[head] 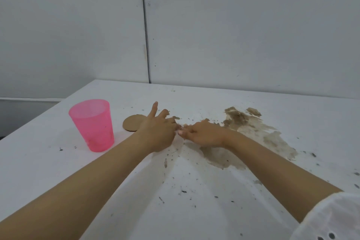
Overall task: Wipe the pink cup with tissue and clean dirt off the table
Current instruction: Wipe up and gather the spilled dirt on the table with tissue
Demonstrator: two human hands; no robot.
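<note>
A translucent pink cup [93,125] stands upright on the white table [194,191], left of my hands, with smudges low on its wall. My left hand [158,130] rests on the table right of the cup, index finger stretched forward and the other fingers loosely bent. My right hand [202,133] lies palm down, its fingers pointing left, and the fingertips of both hands meet. I see nothing held in either hand. A brown muddy smear [251,128] spreads across the table to the right of my right hand. No tissue is in view.
A round cardboard disc [133,122] lies flat between the cup and my left hand, partly hidden by it. Dark specks of dirt [183,191] are scattered over the near table. The table's left edge drops off behind the cup. A grey wall [233,25] stands behind.
</note>
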